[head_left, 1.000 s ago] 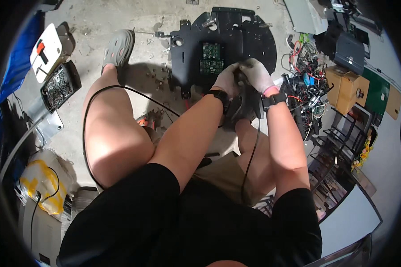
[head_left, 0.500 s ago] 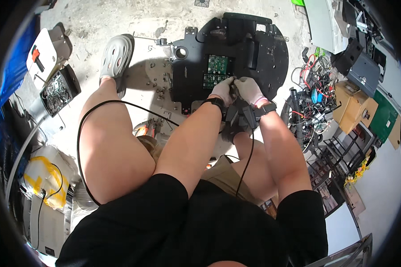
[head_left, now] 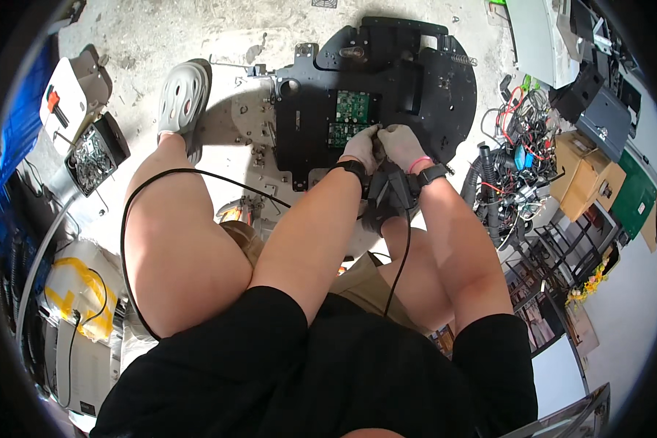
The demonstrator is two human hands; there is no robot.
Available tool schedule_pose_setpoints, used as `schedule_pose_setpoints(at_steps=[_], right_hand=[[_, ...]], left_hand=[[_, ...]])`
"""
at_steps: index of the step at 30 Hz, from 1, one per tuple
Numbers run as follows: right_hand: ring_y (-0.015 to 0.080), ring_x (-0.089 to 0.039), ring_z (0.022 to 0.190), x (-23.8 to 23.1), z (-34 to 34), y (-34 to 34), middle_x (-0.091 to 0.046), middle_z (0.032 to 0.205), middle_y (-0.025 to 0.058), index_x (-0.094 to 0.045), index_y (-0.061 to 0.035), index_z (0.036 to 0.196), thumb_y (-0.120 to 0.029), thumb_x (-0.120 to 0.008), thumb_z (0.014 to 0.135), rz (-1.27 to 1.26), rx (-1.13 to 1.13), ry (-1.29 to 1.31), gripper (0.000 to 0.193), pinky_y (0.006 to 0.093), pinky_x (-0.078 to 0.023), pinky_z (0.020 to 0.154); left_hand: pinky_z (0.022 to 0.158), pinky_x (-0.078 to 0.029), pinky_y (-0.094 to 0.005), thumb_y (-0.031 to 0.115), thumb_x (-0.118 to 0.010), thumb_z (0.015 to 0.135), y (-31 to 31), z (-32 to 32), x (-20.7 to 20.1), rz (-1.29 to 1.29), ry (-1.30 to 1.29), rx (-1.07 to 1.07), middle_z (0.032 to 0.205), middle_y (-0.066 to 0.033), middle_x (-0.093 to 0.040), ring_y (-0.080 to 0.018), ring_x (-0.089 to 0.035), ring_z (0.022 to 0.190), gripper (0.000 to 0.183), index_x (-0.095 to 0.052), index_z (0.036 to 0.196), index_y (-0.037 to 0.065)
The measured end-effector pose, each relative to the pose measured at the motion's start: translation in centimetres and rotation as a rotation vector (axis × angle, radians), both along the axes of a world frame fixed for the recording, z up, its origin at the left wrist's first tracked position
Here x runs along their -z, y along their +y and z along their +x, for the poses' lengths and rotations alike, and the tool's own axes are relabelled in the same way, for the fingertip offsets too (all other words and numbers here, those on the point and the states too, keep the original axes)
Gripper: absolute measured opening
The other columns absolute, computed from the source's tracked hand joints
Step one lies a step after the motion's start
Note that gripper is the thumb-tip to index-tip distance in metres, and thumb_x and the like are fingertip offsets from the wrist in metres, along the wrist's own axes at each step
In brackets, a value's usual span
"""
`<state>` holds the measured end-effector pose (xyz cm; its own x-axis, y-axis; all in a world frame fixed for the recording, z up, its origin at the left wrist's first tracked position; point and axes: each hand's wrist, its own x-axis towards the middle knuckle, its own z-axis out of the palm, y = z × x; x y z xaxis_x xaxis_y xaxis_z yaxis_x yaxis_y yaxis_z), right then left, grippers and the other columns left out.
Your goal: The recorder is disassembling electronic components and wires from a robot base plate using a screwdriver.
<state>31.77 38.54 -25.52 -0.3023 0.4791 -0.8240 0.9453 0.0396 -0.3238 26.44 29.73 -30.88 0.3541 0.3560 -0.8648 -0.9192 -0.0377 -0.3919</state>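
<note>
A black, round-edged machine base (head_left: pixel 442 109) lies on the floor in front of me. Green circuit boards (head_left: pixel 352 106) show through an opening in its middle. Both my hands wear pale gloves and meet at the base's near edge, just right of the boards. The fingers of my left hand (head_left: pixel 362 147) are closed in a pinch. Beside it my right hand (head_left: pixel 404 147) is closed too, its fingertips nearly touching the left ones. Whatever they hold is too small or too hidden to make out. Dark straps with black devices sit at both wrists.
Loose screws and small parts (head_left: pixel 259 153) lie left of the base. A tangled heap of cables (head_left: pixel 515 164) and a cardboard box (head_left: pixel 580 175) stand at right. At left is a dark bin of small metal parts (head_left: pixel 93 157). A black cable (head_left: pixel 128 241) loops over my left leg.
The view has shifted slightly, so the base appears a little further left and up. My hands stay together at its near edge, with the right hand's fingers more curled.
</note>
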Motion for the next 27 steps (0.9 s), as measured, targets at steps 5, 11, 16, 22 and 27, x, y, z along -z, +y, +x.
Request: schedule_pose_setpoints(at_steps=[5, 11, 16, 22, 27], right_hand=[[0.0436, -0.060, 0.091, -3.4, -4.5, -1.6, -0.063, 0.090, 0.0286, -0.067, 0.0036, 0.091, -0.027, -0.055, 0.085, 0.228, -0.337, -0.096, 0.033, 0.0435, -0.050, 0.077], [0.0327, -0.066, 0.072, -1.8, -2.6, -0.6, -0.066, 0.076, 0.0230, -0.066, 0.0057, 0.084, -0.028, -0.054, 0.089, 0.022, -0.094, 0.011, 0.036, 0.0388, -0.051, 0.064], [0.0227, -0.062, 0.053, -1.3, -1.4, -0.5, -0.062, 0.059, 0.0166, -0.064, 0.0074, 0.078, -0.027, -0.055, 0.091, -0.265, 0.165, -0.080, 0.038, 0.0330, -0.047, 0.053], [0.0329, -0.066, 0.075, -1.1, -0.9, -1.5, -0.068, 0.081, 0.0183, -0.067, 0.0011, 0.086, -0.028, -0.054, 0.090, 0.375, -0.478, 0.086, 0.032, 0.0410, -0.050, 0.064], [0.0362, -0.065, 0.082, -2.4, -2.5, -0.1, -0.067, 0.086, 0.0205, -0.067, 0.0021, 0.088, -0.039, -0.052, 0.090, 0.241, -0.365, -0.124, 0.044, 0.0431, -0.050, 0.066]], left_hand=[[0.076, -0.054, -0.0365, 0.027, -0.051, 0.095, -2.2, 0.5, 4.0, 0.105, 0.023, -0.044, 0.093, -0.0049, -0.064, -0.0207, -0.062, 0.084, 0.019, -0.063, 0.100, 0.013], [0.067, -0.050, -0.0376, 0.026, -0.050, 0.095, -2.5, -0.1, 4.5, 0.324, -0.034, -0.057, 0.077, -0.0038, -0.060, -0.0221, -0.059, 0.073, 0.017, -0.060, 0.093, 0.012], [0.063, -0.045, -0.0358, 0.024, -0.047, 0.096, -2.2, -0.5, 3.1, 0.251, -0.039, 0.054, 0.075, -0.0046, -0.059, -0.0207, -0.053, 0.067, 0.020, -0.060, 0.090, 0.011], [0.087, -0.046, -0.0349, 0.026, -0.047, 0.097, -1.8, -0.6, 2.3, 0.306, 0.059, 0.050, 0.100, -0.0068, -0.063, -0.0222, -0.057, 0.096, 0.022, -0.060, 0.104, 0.009], [0.075, -0.049, -0.0364, 0.023, -0.044, 0.097, -0.4, -1.3, 2.5, 0.105, -0.161, -0.057, 0.079, -0.0025, -0.063, -0.0221, -0.061, 0.075, 0.020, -0.061, 0.092, 0.013]])
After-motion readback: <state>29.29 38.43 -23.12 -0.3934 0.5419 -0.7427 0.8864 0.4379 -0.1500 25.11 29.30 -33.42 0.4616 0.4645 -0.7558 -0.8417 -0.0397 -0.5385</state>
